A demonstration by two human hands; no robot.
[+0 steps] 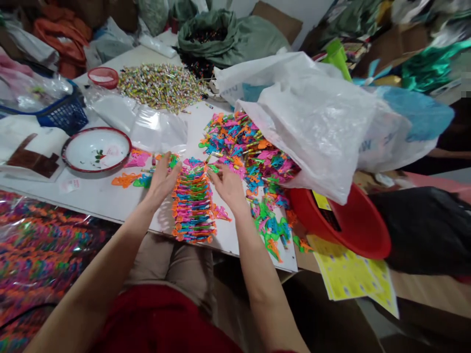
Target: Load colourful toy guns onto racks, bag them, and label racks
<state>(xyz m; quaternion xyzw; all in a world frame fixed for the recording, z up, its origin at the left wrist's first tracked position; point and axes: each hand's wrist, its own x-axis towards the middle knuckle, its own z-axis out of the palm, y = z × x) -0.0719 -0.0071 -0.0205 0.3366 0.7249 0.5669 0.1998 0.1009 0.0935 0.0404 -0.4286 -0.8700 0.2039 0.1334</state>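
A long stack of small colourful plastic pieces (194,206), in orange, pink, blue and green, lies in a neat row on the white table (147,220). At the far left corner of this stack is my left hand (162,181), its thumb and forefinger apart beside a green piece (172,160). My right hand (230,186) is at the far right corner, with bent fingertips closed on a small green plastic piece (213,168). Loose orange pieces (126,180) lie left of my left hand. To the right spreads a heap of mixed plastic pieces (235,132).
A white plastic sack (305,108) spills pieces on the right, above a red basin (342,225). Left stand a red-rimmed enamel dish (96,149) and a blue basket (68,113). Small cylinders (158,86) are piled at the back. Yellow sheets (346,269) overhang the right edge.
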